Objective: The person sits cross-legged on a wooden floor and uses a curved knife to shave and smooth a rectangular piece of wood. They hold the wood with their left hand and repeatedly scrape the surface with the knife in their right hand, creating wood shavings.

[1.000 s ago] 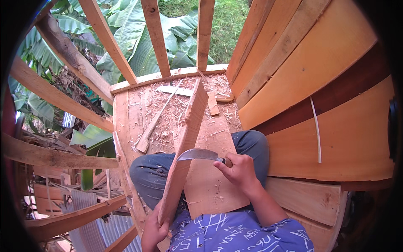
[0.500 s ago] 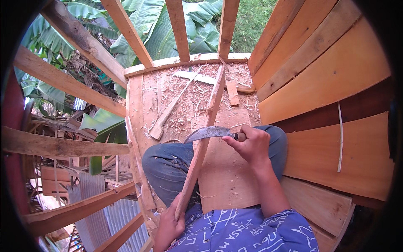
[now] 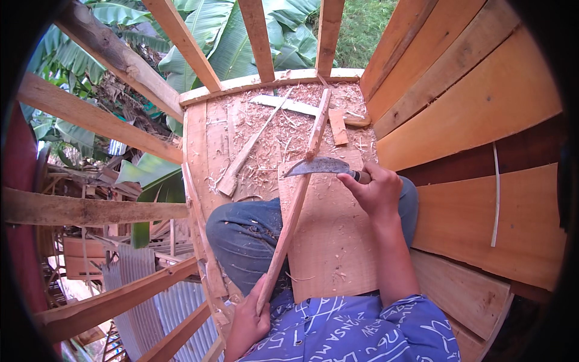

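Observation:
My left hand [image 3: 251, 318] is closed round the near end of a long wooden stick [image 3: 286, 241], which slants up and away from me over a wide board [image 3: 332, 241]. My right hand [image 3: 380, 192] grips the dark handle of a curved-blade knife [image 3: 321, 165]. Its blade lies across the stick, touching it a little beyond the middle. Just past the blade, the stick's surface looks rough. The board rests across my lap, between my jeans-covered knees.
Shavings [image 3: 271, 133] litter the plank floor ahead. Among them lie a tapered wooden piece [image 3: 244, 161], a long pale blade with a wooden handle [image 3: 289, 105] and a small wood offcut [image 3: 338, 127]. A slatted railing [image 3: 96, 210] borders the left; a plank wall [image 3: 482, 223] stands on the right.
My right hand and the knife have moved forward along the stick and slightly right. The stick's far end has shifted a little right. My left hand keeps its hold.

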`<action>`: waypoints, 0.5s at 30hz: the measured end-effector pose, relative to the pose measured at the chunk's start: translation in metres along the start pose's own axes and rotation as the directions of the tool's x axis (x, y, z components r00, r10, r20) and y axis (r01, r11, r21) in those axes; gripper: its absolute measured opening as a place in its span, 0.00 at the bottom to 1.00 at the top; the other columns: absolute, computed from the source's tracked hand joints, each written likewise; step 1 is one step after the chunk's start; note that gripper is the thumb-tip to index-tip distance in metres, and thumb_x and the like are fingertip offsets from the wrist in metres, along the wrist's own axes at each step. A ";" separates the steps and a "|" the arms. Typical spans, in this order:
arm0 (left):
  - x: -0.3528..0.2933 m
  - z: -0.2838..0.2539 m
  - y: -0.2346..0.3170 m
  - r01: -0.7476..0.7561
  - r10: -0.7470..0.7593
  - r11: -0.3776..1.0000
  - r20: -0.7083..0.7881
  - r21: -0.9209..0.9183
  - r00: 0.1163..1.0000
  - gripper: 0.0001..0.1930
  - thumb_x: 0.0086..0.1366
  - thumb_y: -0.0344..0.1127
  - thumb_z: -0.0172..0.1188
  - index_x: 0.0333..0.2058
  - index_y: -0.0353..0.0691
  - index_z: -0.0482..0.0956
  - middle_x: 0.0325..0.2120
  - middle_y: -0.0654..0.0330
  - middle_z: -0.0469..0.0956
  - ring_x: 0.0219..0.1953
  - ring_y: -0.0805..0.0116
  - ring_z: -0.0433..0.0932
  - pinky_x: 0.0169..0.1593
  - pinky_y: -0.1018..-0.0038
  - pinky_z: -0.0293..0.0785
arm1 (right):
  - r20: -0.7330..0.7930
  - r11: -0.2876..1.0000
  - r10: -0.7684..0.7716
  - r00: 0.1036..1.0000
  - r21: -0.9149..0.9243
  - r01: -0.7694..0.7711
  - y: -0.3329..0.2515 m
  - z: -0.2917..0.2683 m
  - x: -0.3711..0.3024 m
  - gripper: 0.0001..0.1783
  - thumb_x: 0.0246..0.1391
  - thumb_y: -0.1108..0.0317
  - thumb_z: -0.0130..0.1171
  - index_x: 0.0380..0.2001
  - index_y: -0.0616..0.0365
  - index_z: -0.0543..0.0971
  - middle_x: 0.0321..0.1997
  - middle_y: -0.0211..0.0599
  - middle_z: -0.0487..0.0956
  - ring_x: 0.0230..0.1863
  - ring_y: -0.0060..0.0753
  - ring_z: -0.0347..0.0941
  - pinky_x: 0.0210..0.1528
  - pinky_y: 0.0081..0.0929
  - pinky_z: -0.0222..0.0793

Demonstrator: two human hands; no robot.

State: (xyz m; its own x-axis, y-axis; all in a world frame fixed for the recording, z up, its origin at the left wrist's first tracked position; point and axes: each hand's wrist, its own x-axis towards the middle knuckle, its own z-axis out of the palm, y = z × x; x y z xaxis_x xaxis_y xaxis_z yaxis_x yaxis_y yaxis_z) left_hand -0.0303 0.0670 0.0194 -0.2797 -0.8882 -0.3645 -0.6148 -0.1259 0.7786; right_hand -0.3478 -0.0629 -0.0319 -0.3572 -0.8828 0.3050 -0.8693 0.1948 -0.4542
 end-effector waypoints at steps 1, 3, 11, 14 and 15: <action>0.001 -0.001 0.000 0.004 -0.004 1.000 0.001 0.001 1.000 0.33 0.56 0.20 0.54 0.62 0.40 0.63 0.40 0.37 0.78 0.43 0.40 0.79 0.45 0.61 0.75 | 0.011 1.000 0.004 1.000 0.015 -0.004 -0.003 0.000 -0.002 0.37 0.39 0.30 0.65 0.08 0.54 0.67 0.08 0.36 0.69 0.12 0.41 0.69 0.16 0.36 0.62; 0.001 -0.002 -0.001 0.024 -0.024 1.000 0.004 -0.008 1.000 0.33 0.56 0.20 0.54 0.62 0.40 0.63 0.41 0.37 0.78 0.43 0.41 0.79 0.45 0.62 0.75 | 0.035 0.998 -0.020 0.999 0.055 0.018 -0.009 0.000 -0.009 0.36 0.40 0.32 0.65 0.09 0.55 0.68 0.09 0.37 0.69 0.12 0.42 0.70 0.17 0.37 0.63; 0.001 0.003 -0.002 0.008 -0.008 1.000 -0.008 0.005 1.000 0.32 0.56 0.20 0.53 0.62 0.40 0.64 0.44 0.38 0.77 0.47 0.42 0.78 0.49 0.64 0.74 | 0.232 0.977 -0.136 0.963 0.195 0.091 -0.031 -0.012 -0.054 0.34 0.41 0.35 0.66 0.11 0.56 0.70 0.10 0.41 0.69 0.15 0.45 0.71 0.18 0.35 0.64; 0.000 0.006 0.005 0.013 -0.013 1.000 -0.014 0.006 1.000 0.32 0.56 0.20 0.53 0.62 0.39 0.64 0.45 0.38 0.77 0.47 0.42 0.78 0.49 0.64 0.74 | 0.143 0.988 -0.111 0.983 0.127 0.093 -0.023 -0.008 -0.036 0.35 0.40 0.33 0.65 0.11 0.56 0.71 0.10 0.40 0.70 0.14 0.43 0.71 0.18 0.35 0.64; 0.000 0.006 0.005 0.023 -0.023 1.000 -0.010 0.010 1.000 0.33 0.56 0.20 0.52 0.62 0.40 0.63 0.45 0.38 0.77 0.47 0.42 0.78 0.49 0.63 0.74 | 0.132 0.993 -0.091 0.987 0.086 0.080 -0.019 -0.003 -0.032 0.37 0.41 0.29 0.62 0.10 0.56 0.72 0.09 0.37 0.69 0.12 0.41 0.71 0.16 0.34 0.64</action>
State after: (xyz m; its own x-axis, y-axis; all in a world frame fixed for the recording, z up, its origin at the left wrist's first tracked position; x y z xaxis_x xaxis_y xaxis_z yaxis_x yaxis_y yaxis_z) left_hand -0.0379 0.0694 0.0205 -0.2582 -0.8895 -0.3770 -0.6281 -0.1419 0.7650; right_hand -0.3212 -0.0371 -0.0301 -0.2285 -0.9456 0.2317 -0.8626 0.0863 -0.4985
